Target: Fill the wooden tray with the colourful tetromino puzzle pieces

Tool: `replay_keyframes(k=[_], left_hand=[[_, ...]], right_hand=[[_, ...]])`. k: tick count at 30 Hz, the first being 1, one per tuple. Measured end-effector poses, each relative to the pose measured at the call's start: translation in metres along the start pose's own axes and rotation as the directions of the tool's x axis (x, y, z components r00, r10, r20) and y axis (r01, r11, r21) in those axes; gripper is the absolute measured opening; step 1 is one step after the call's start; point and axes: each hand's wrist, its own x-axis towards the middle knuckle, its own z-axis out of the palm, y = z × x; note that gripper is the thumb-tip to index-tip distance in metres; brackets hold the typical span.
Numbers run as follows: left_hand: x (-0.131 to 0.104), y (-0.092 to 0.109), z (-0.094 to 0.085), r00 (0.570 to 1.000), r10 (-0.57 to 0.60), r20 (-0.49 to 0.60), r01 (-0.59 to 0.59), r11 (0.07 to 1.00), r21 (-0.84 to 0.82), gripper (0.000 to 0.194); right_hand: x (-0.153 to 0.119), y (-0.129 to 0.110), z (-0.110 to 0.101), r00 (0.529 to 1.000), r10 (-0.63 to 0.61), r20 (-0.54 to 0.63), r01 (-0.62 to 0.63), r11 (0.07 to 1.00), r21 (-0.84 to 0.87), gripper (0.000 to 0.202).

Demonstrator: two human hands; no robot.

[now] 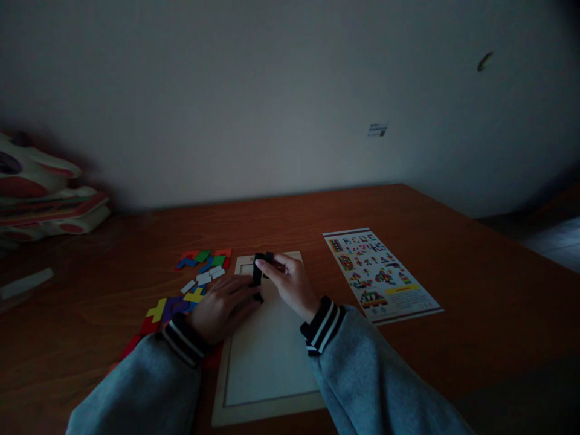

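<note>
A shallow pale wooden puzzle tray (267, 368) lies on the table in front of me. Black puzzle pieces (257, 273) are at its far end, partly covered by my fingers. My right hand (293, 285) pinches a black piece between thumb and fingers near the tray's far edge. Over the tray's left rim, my left hand (222, 307) lies with its fingers stretched out, the tips touching or close beside the black pieces. Left of the tray are loose coloured pieces, among them white pieces (203, 278), a green piece (202, 257), a yellow piece (156, 310) and a purple piece (173, 307).
A printed pattern sheet (383, 275) lies right of the tray. At the far left stands a white and red toy-like object (49, 211), with a pale strip (27, 283) nearer me. The brown table (489, 290) meets a wall (272, 109) at the back.
</note>
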Motion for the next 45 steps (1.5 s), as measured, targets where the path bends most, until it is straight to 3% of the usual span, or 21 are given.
replay_keyframes(k=[6, 23, 45], left_hand=[[0.0015, 0.0011, 0.0006, 0.998, -0.004, -0.057, 0.002, 0.999, -0.04, 0.021], [0.0001, 0.0022, 0.0005, 1.0, -0.003, -0.026, 0.001, 0.999, -0.049, 0.02], [0.0004, 0.0042, -0.0012, 0.998, 0.0, -0.066, -0.002, 0.999, -0.038, 0.019]], right_hand=[[-0.0009, 0.0004, -0.0002, 1.0, -0.003, 0.024, 0.003, 1.0, -0.011, 0.027], [-0.0015, -0.0029, 0.0023, 1.0, 0.004, 0.027, -0.003, 1.0, -0.008, 0.029], [-0.0018, 0.0011, 0.0043, 1.0, 0.009, 0.02, -0.009, 1.0, 0.012, 0.03]])
